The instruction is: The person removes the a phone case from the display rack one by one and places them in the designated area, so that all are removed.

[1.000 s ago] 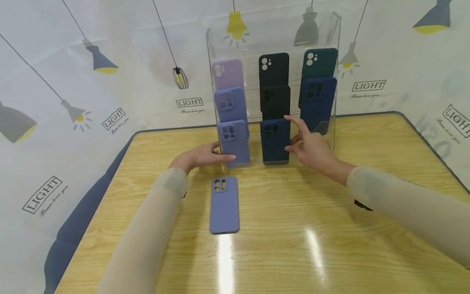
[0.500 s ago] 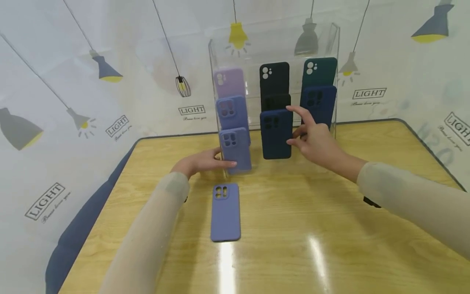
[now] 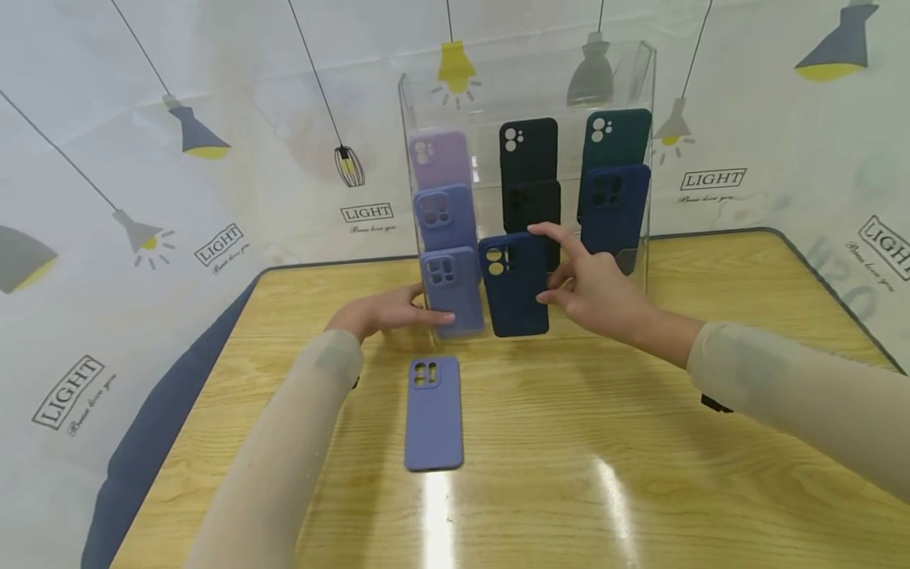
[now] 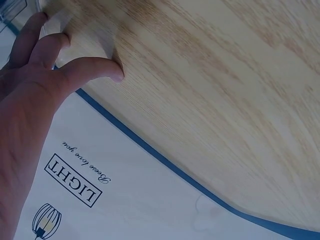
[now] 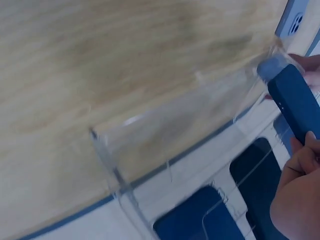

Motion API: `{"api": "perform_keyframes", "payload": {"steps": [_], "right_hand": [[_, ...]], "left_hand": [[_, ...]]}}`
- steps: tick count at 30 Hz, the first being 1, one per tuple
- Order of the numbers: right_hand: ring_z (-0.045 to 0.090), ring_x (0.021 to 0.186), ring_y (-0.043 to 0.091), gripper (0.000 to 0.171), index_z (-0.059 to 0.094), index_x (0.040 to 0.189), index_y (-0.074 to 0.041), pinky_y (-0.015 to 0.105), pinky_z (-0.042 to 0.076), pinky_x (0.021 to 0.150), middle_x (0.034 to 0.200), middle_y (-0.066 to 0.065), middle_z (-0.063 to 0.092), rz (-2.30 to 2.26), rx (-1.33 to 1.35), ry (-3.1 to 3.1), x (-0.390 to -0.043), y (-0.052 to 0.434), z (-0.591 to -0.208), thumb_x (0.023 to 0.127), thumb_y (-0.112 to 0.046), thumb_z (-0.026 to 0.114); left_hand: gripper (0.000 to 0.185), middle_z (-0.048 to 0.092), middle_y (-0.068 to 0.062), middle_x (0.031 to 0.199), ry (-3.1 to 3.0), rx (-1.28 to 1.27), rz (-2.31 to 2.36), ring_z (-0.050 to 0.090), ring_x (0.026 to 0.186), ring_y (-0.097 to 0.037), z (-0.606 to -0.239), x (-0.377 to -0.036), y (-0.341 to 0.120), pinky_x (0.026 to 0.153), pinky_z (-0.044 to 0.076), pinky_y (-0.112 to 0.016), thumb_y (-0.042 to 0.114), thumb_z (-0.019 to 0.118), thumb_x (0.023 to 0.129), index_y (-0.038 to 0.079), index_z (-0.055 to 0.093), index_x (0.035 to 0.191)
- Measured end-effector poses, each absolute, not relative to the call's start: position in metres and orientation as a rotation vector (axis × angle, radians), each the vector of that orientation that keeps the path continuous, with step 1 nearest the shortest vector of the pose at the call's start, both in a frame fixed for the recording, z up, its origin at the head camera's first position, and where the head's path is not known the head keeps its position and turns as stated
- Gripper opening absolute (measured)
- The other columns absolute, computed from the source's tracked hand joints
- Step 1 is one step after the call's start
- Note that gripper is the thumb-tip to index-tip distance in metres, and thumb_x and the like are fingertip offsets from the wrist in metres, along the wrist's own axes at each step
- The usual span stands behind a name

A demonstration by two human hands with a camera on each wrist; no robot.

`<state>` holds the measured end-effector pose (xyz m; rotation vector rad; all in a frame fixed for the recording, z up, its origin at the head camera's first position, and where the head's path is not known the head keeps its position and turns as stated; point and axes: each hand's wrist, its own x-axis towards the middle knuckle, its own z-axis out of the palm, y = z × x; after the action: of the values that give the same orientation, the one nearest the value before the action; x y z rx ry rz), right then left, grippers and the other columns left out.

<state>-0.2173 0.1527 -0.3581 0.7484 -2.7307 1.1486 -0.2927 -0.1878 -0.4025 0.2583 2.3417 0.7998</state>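
My right hand [image 3: 600, 286] pinches a navy blue phone case [image 3: 517, 288] by its top and right edge, slightly tilted, in front of a clear acrylic display stand [image 3: 651, 87]. The right wrist view shows this phone case [image 5: 295, 100] with fingers on its near end. My left hand [image 3: 389, 307] grips the stand's lower left corner, thumb across the front over a lavender phone case [image 3: 455, 296], other fingers mostly hidden behind. In the left wrist view, the left hand [image 4: 45, 75] has bent fingers at the stand's clear edge.
Another lavender phone case [image 3: 434, 419] lies flat on the wooden table [image 3: 682, 482] before the stand. Standing in its tiers are a pink-lilac case [image 3: 444, 154], black cases [image 3: 529, 150], a green case [image 3: 618, 130] and a blue case [image 3: 615, 213]. A printed wall covering rises behind.
The navy phone case has risen out of the stand's lowest middle slot, then come forward and left with my right hand, tilting slightly. My left hand keeps its grip on the stand.
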Motion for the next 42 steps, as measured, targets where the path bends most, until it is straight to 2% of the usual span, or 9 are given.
{"api": "perform_keyframes", "payload": {"steps": [4, 9, 17, 24, 32, 38, 42], "right_hand": [[0.074, 0.071, 0.019, 0.094, 0.028, 0.165, -0.031, 0.033, 0.056, 0.062, 0.092, 0.013, 0.079, 1.220, 0.659, -2.835, -0.212, 0.145, -0.362, 0.093, 0.001, 0.079], [0.071, 0.073, 0.019, 0.100, 0.024, 0.166, -0.035, 0.034, 0.048, 0.058, 0.089, 0.010, 0.079, 1.387, 0.552, -2.969, -0.205, 0.135, -0.370, 0.092, -0.001, 0.081], [0.071, 0.074, 0.030, 0.103, 0.022, 0.166, -0.031, 0.031, 0.049, 0.058, 0.085, 0.009, 0.079, 1.531, 0.506, -3.055, -0.194, 0.126, -0.387, 0.089, 0.003, 0.081], [0.068, 0.069, 0.026, 0.107, 0.025, 0.166, -0.030, 0.030, 0.051, 0.057, 0.076, 0.012, 0.074, 1.688, 0.417, -3.068, -0.189, 0.121, -0.400, 0.084, 0.009, 0.083], [0.055, 0.058, 0.019, 0.107, 0.026, 0.165, -0.032, 0.028, 0.042, 0.053, 0.070, 0.012, 0.068, 1.912, 0.307, -3.074, -0.183, 0.116, -0.408, 0.084, 0.015, 0.077], [0.058, 0.061, 0.022, 0.106, 0.026, 0.165, -0.031, 0.029, 0.044, 0.053, 0.075, 0.016, 0.073, 1.891, 0.280, -3.109, -0.179, 0.114, -0.413, 0.083, 0.014, 0.076], [0.053, 0.056, 0.019, 0.107, 0.026, 0.166, -0.030, 0.028, 0.041, 0.051, 0.073, 0.012, 0.071, 1.896, 0.240, -3.119, -0.178, 0.113, -0.416, 0.084, 0.012, 0.079]], "left_hand": [[0.121, 0.014, -0.008, 0.181, 2.339, 0.253, 0.791, 0.015, 0.168, -0.033, -0.403, -0.292, -0.188, 0.135, 0.020, -0.060, 0.076, 0.072, 0.086, 0.025, 0.006, 0.174], [0.123, 0.011, -0.007, 0.182, 2.339, 0.243, 0.789, 0.012, 0.168, -0.033, -0.402, -0.292, -0.189, 0.135, 0.019, -0.061, 0.078, 0.072, 0.085, 0.026, 0.005, 0.174], [0.122, 0.012, -0.009, 0.181, 2.342, 0.250, 0.790, 0.013, 0.168, -0.034, -0.400, -0.292, -0.187, 0.135, 0.019, -0.061, 0.077, 0.071, 0.086, 0.024, 0.005, 0.174], [0.122, 0.012, -0.008, 0.181, 2.341, 0.241, 0.799, 0.014, 0.168, -0.033, -0.403, -0.292, -0.187, 0.135, 0.020, -0.060, 0.076, 0.072, 0.086, 0.025, 0.005, 0.174], [0.122, 0.012, -0.008, 0.181, 2.347, 0.238, 0.793, 0.014, 0.168, -0.034, -0.404, -0.292, -0.187, 0.134, 0.021, -0.061, 0.078, 0.071, 0.085, 0.025, 0.005, 0.174], [0.123, 0.014, -0.008, 0.181, 2.353, 0.240, 0.799, 0.015, 0.168, -0.034, -0.404, -0.292, -0.187, 0.134, 0.021, -0.061, 0.078, 0.072, 0.084, 0.026, 0.007, 0.174], [0.122, 0.014, -0.008, 0.181, 2.348, 0.237, 0.800, 0.016, 0.168, -0.034, -0.406, -0.292, -0.187, 0.134, 0.022, -0.061, 0.078, 0.072, 0.085, 0.025, 0.007, 0.174]]}}
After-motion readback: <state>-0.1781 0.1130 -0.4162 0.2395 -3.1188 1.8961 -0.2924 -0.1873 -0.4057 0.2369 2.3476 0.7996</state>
